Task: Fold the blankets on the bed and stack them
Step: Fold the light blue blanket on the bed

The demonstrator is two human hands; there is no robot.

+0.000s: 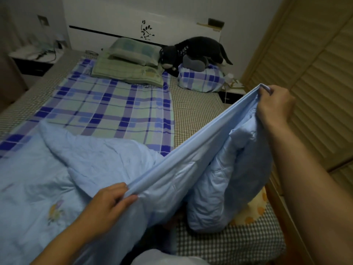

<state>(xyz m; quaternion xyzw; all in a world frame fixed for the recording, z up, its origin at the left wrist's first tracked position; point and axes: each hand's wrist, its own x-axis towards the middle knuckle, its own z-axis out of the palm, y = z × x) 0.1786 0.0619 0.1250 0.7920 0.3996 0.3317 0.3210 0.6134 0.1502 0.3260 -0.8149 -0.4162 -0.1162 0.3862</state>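
Hands, left hand (108,203) and right hand (274,107), grip blue blanket (107,161) edge

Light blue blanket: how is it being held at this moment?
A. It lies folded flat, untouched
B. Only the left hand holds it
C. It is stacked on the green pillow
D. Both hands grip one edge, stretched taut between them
D: the left hand pinches the edge low and near, the right hand grips it raised, and the light blue blanket has its hem running straight between them.
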